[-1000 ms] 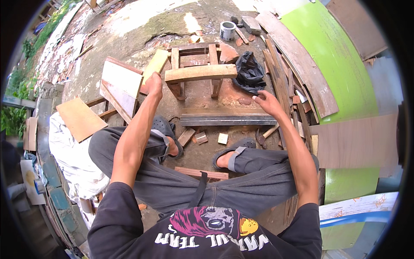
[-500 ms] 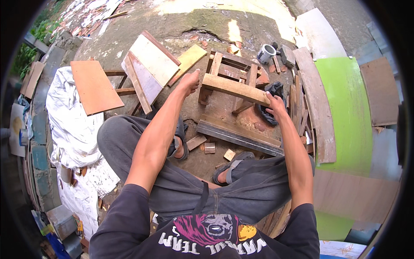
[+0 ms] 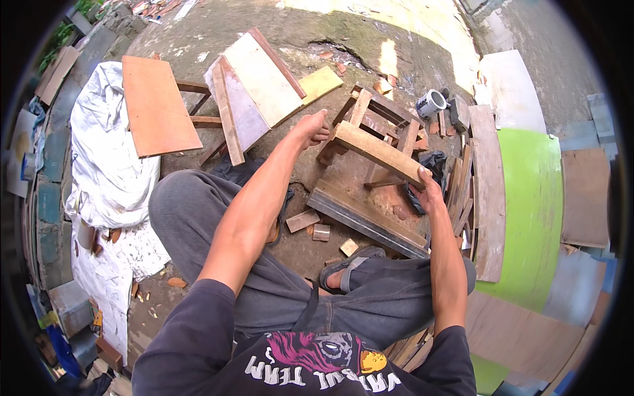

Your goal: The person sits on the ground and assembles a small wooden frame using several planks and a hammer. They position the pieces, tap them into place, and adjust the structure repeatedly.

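Observation:
A low wooden frame [image 3: 415, 135] with legs and crossbars stands on the ground in front of me. Across its near side lies a short, thick wooden board [image 3: 378, 153]. My right hand [image 3: 429, 191] grips the right end of this board, thumb on top and fingers below. Just off the board's left end is my left hand [image 3: 309, 130], its fingers curled closed; anything inside them is hidden. Between the frame and my legs rests a longer, dark-edged beam [image 3: 366, 218].
Small wood offcuts [image 3: 302, 220] lie near my feet. To the left are an orange panel [image 3: 158, 109], pale boards [image 3: 261, 76] and a white cloth [image 3: 105, 165]. A paint can [image 3: 430, 103] stands beyond the frame; a green sheet [image 3: 531, 211] lies at right.
The view has turned, so the scene sits tilted and the frame appears lower and farther right. My left hand's fingers look more curled. My right hand keeps its hold on the board.

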Available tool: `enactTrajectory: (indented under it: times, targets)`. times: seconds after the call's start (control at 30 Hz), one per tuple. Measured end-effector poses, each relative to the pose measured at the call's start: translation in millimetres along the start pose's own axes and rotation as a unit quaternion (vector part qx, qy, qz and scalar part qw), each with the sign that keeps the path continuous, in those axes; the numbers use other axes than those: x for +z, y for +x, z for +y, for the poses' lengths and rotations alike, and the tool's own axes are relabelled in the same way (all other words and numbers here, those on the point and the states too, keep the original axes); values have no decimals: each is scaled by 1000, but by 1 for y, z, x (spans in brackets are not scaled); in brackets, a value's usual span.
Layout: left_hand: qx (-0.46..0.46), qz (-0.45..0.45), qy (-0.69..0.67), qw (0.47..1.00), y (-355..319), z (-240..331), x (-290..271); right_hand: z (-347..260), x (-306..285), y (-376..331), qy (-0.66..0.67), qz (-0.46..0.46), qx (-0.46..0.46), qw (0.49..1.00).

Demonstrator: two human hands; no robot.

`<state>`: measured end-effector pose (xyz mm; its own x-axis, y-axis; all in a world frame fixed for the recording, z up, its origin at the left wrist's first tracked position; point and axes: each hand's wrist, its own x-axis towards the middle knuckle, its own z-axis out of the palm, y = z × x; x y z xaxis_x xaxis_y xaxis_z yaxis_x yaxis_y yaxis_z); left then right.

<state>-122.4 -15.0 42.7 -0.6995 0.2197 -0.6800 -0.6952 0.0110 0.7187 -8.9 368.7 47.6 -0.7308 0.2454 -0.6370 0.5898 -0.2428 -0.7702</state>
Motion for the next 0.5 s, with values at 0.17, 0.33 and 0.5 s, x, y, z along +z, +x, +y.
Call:
enactTrajectory:
  times: [0.17,0.33,0.5]
  targets:
    - [12,4,-19,1000,8,2,6,6,3,2,66,-13,-26,997]
    - [25,-55,17,998,6,14,12,9,4,1,67,11,-27,997]
    - [43,-6,170,984,22,18,23,7,9,0,67,9,-28,997]
